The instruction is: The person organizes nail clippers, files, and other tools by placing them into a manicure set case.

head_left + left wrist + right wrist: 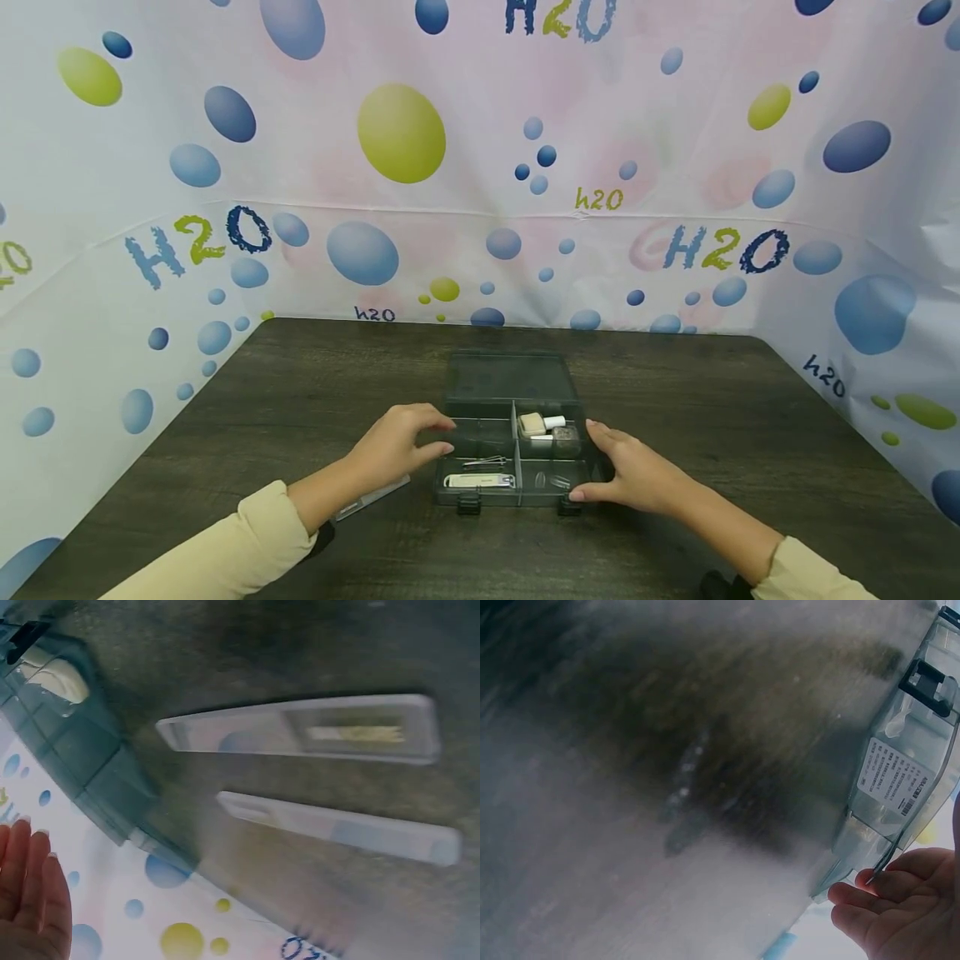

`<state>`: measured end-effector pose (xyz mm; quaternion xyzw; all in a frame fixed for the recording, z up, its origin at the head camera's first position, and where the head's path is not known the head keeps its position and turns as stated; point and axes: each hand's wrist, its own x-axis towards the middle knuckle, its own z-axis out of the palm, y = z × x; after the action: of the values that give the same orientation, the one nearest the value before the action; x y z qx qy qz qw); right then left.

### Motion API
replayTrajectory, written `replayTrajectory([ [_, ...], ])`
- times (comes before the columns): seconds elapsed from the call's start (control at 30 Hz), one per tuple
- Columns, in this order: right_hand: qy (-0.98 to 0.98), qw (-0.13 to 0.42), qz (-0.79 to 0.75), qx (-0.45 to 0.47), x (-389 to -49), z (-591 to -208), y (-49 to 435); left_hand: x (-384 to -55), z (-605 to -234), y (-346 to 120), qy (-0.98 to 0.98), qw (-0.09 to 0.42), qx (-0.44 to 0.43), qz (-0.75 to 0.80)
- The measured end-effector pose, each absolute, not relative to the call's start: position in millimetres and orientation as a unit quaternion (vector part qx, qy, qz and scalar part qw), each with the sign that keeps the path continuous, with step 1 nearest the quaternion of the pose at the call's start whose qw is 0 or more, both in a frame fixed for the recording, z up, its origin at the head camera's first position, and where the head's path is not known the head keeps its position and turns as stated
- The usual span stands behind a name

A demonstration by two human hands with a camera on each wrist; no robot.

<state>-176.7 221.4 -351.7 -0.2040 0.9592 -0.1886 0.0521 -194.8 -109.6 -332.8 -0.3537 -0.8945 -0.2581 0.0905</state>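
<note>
A translucent grey divided box (480, 500) lies on the dark table with its lid (510, 377) folded back. Nail clippers (477, 481) sit in its front left compartment, with a thin metal tool behind them. Small nail polish bottles (532, 425) lie in the rear right section, and tiny clear pieces at front right. My left hand (397, 442) hovers by the box's left side, thumb and fingers apart, holding nothing. At the right side, my right hand (637, 467) touches the box, fingers along the side and thumb near the front corner.
A long narrow case (372, 498) lies left of the box, partly behind my left wrist. The left wrist view shows two tapered narrow pieces (360, 735) side by side. A printed curtain (480, 275) borders the table's back and sides.
</note>
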Motion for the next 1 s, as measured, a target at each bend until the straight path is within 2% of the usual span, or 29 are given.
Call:
replayTrajectory([
  [0.43,0.959,0.054,-0.189,-0.206,-176.4,-350.2,221.0,-181.8,-350.5,-148.6,-0.904,0.18,-0.253,-0.293],
  [0.57,0.958,0.055,-0.19,-0.206,-176.4,-350.4,221.0,-178.3,-354.6,-158.5,-0.907,0.191,-0.232,-0.296],
  [1.0,0.961,0.049,-0.179,-0.205,-176.6,-351.3,220.9,-166.6,-367.0,-192.7,-0.95,0.075,-0.161,-0.257],
])
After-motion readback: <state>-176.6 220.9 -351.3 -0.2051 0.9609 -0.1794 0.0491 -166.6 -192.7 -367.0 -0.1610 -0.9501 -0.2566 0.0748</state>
